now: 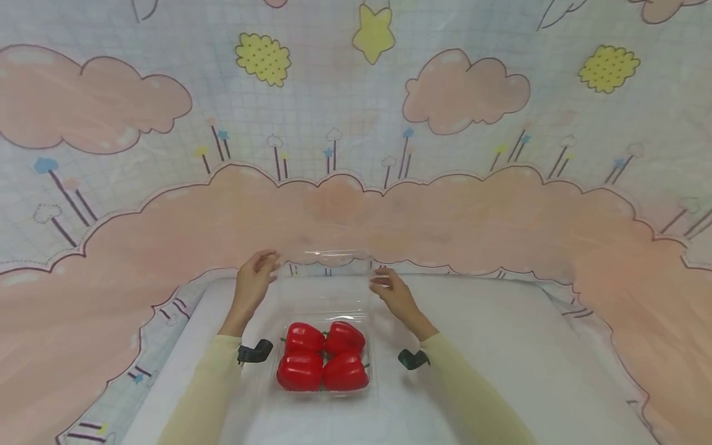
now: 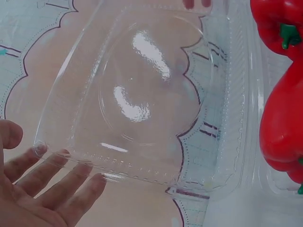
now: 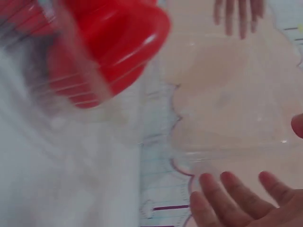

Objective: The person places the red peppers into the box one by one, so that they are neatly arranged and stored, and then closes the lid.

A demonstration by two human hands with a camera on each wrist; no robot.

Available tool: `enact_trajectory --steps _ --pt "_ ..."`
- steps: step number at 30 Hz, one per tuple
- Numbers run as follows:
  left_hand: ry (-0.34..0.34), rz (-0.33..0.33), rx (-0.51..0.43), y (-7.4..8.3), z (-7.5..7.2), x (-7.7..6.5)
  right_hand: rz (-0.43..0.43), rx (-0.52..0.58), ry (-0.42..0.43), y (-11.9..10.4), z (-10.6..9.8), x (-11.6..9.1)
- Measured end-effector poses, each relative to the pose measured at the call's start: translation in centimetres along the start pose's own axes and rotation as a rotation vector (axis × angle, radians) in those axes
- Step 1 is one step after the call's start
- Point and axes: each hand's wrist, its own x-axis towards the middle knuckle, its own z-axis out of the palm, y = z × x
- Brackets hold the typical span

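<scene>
Several red bell peppers (image 1: pixel 301 371) lie in a clear plastic clamshell box (image 1: pixel 322 395) in the head view. The box's transparent lid (image 2: pixel 151 163) stands raised at the far side. My left hand (image 1: pixel 256 281) is at the lid's left edge. In the left wrist view its fingers are extended, fingertips at the rim. Opposite it, my right hand (image 1: pixel 396 296) is beside the lid's right edge. The right wrist view shows those fingers (image 3: pixel 241 201) spread and loosely bent, with nothing gripped. Whether they touch the plastic cannot be told.
The box stands on a white-covered table (image 1: pixel 473 358). Behind the table hangs a cloth (image 1: pixel 389 222) printed with clouds and stars, which also drops past both sides. A dark wrist camera (image 1: pixel 256 351) is on the left wrist, and another camera (image 1: pixel 413 359) on the right.
</scene>
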Motion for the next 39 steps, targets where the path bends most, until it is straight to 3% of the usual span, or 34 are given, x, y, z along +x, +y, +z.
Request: enact_trajectory --steps 7,16,21,28,35,39 --pt "-0.031 0.049 0.06 0.2 -1.0 -1.7 0.049 0.004 -0.007 -2.9 -1.2 -1.1" --pt "-0.066 0.057 0.094 0.3 -2.0 -3.9 0.049 -0.165 -0.034 -5.0 -1.3 -2.8" --pt "-0.074 0.063 0.147 0.3 -2.3 -5.0 0.031 -0.23 -0.059 -5.5 -1.5 -3.4" --pt "-0.106 0.033 0.182 0.2 -2.7 -6.3 0.01 -0.222 -0.09 -5.8 -1.5 -4.4" --pt "-0.141 0.045 0.199 0.2 -3.1 -7.4 -0.007 -0.236 -0.093 -5.7 -1.4 -5.2" --pt "-0.168 0.012 0.216 0.4 -3.2 -7.8 0.007 -0.26 -0.098 -5.4 -1.2 -5.7"
